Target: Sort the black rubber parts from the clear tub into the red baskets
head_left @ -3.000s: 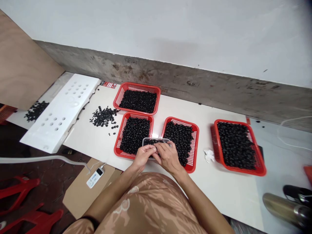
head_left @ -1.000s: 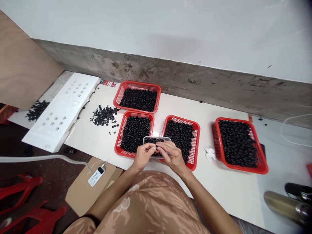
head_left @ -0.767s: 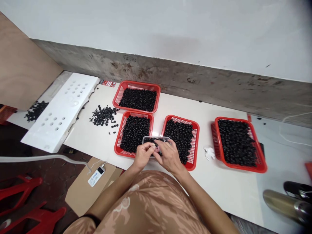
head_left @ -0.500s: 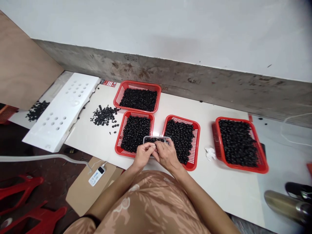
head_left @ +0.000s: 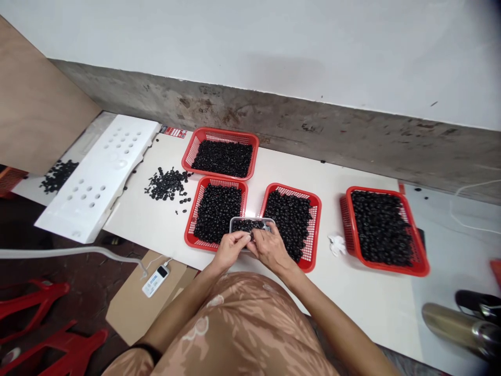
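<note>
My left hand (head_left: 230,249) and my right hand (head_left: 270,248) meet fingertip to fingertip at the near edge of a small clear tray (head_left: 250,224) of small black parts. Both hands are pinched shut on something tiny that I cannot make out. The clear tray rests across two red baskets: one on the left (head_left: 215,213) and one on the right (head_left: 291,219), both full of black round parts. My forearms reach in from below, over patterned cloth on my lap.
A third red basket (head_left: 223,155) sits behind, a fourth (head_left: 381,230) to the right. Loose black parts (head_left: 166,185) lie left of the baskets beside a white holed foam board (head_left: 97,175). A crumpled white scrap (head_left: 335,244), a metal flask (head_left: 460,329), red stools (head_left: 35,318), cardboard with a power strip (head_left: 154,279).
My hands stay together at the clear tray; the fingers shift slightly, the right hand drawing a little nearer the left. Nothing else has moved.
</note>
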Tool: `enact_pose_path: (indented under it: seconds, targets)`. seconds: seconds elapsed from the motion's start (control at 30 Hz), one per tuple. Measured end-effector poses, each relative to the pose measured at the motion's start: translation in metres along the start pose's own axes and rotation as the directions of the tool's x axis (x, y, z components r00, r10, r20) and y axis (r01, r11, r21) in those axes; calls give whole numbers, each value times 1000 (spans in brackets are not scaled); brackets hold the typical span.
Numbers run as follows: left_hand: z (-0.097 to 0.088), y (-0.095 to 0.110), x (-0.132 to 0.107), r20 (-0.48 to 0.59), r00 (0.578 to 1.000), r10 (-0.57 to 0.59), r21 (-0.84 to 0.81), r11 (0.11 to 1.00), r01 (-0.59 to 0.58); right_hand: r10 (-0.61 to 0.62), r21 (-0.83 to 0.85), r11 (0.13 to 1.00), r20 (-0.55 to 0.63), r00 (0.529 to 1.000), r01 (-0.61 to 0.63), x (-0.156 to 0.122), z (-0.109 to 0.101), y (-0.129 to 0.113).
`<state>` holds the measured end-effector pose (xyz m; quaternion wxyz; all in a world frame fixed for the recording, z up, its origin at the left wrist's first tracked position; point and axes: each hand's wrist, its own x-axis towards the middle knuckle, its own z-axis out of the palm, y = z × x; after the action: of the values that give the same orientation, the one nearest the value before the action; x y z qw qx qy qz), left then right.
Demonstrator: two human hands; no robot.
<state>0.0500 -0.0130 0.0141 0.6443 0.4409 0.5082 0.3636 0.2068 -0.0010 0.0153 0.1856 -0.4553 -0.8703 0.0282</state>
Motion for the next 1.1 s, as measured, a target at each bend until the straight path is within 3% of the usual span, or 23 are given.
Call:
enact_pose_path:
  seconds: [0.3,0.5,0.67,0.93,1.1]
  targets:
    - [5,6,1,-37,999,4,-40,999,-6,45,124,991,-24,999,-41,1,-7,2]
    - [6,7,1,-95,995,-6,-66,998,-1,80,227,973,-139,987,-47,-1,-7,-2]
    - [8,9,1,-94,996,8,-47,999,-13,1,121,992,-193,981,23,-2,-5,-5]
    - [0,10,0,46,998,-44,-93,994,48,-29,116,992,-195,980,52,-4,-6,3]
    - [-1,4,1,64,998,-23,-36,999,25,-78,113,989,-162,984,97,-7,-3,7]
